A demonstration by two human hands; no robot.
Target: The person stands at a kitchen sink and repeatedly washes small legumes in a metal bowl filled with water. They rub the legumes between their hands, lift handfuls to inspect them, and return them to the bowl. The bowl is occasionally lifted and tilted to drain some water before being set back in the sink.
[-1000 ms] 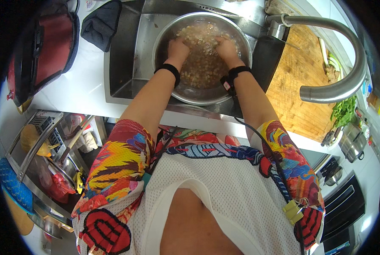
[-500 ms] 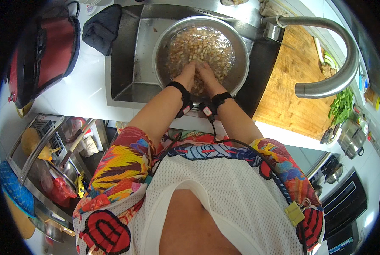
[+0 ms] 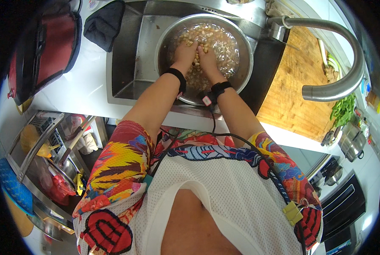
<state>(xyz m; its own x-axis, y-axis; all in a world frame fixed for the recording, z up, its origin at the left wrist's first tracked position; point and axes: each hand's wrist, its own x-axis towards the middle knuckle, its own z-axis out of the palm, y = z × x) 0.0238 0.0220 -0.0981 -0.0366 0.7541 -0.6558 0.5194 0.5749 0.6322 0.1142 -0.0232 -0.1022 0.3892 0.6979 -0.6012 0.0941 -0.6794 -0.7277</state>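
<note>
A wide steel basin (image 3: 245, 63) stands in the sink (image 3: 148, 44), filled with cloudy water and many small pale beans (image 3: 217, 36), or perhaps shelled nuts. Both of my hands are down in it, side by side near its middle. My left hand (image 3: 185, 54) curls inward with some of the beans against its fingers. Facing it, my right hand (image 3: 207, 59) is cupped, its thumb close to the left one. A few beans show in the narrow gap between the palms. The undersides of the fingers are hidden. Each wrist wears a black strap.
The steel tap (image 3: 345, 91) arches over a wooden cutting board (image 3: 289, 80) on the right. Green leaves (image 3: 343, 109) and spring onions lie beyond the board. A dark cloth (image 3: 105, 26) and a red-and-black bag-like object (image 3: 56, 49) sit left of the sink. A cable (image 3: 241, 142) runs from my right wrist.
My hands have risen and spread slightly apart, with beans now showing between them. The fingers have curled inward. The whole view has shifted a little.
</note>
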